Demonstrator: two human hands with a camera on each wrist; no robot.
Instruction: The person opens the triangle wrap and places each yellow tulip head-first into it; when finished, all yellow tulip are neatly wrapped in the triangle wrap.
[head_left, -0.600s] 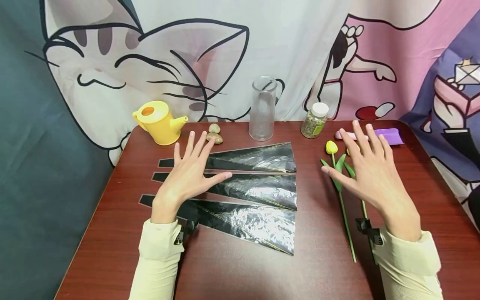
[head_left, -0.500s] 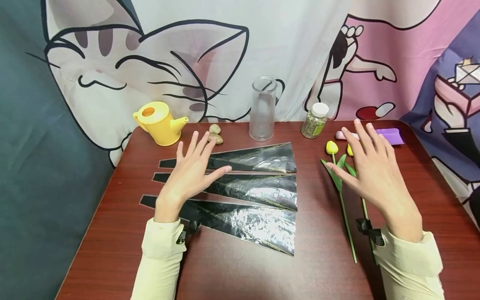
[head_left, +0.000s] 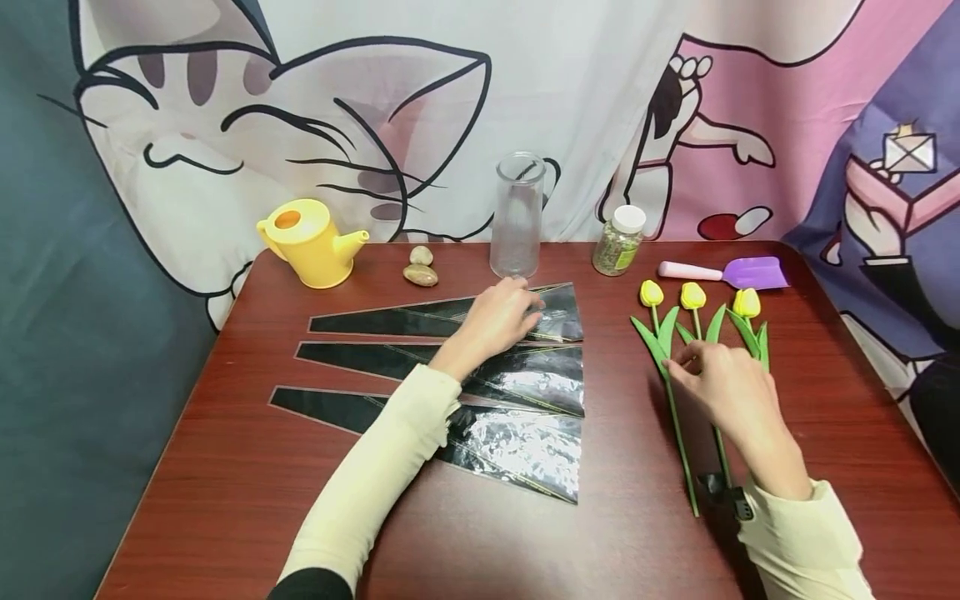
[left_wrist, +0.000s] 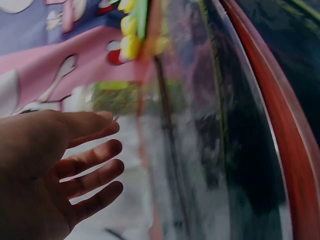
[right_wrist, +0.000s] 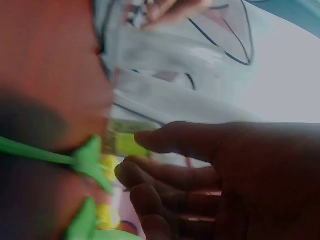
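The left hand [head_left: 495,321], fingers relaxed and extended, rests at the wide end of the farthest black-and-clear cellophane flower sleeve [head_left: 420,321], just before the ribbed clear glass vase [head_left: 517,215]. The right hand [head_left: 723,387], fingers loosely curled, touches the middle yellow artificial tulip [head_left: 693,298]; whether it grips the stem cannot be told. Judged step: reaching for sleeve and flower; next, each hand needs a secure pinch before lifting.

Home craft table [head_left: 225,467], cartoon-cat curtain [head_left: 315,125]

Left hand [left_wrist: 45,165], fingers [left_wrist: 95,177] straight, beside the shiny black wrapper [left_wrist: 235,150].
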